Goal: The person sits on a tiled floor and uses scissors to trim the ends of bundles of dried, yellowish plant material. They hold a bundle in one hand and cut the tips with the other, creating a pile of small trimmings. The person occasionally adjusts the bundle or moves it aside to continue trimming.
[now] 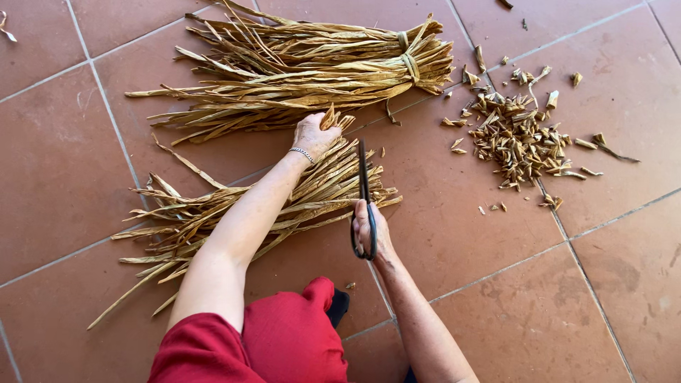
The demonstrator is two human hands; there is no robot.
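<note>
1. The floor [64, 163] fills the whole frame: large reddish-brown square tiles with pale grout lines running diagonally.
2. A tied bundle of dried leaves [305, 64] lies across the upper centre, bound near its right end by a strip of the same leaf.
3. A loose bundle of dried leaves [206, 220] lies at centre left, its tips fanning toward the lower left.
4. A pile of short cut-off pieces [518, 138] sits in the upper right, with stray bits scattered around it.
5. One small scrap [7, 25] lies at the upper left edge.
6. A tiny fragment [350, 286] lies at lower centre.
</note>
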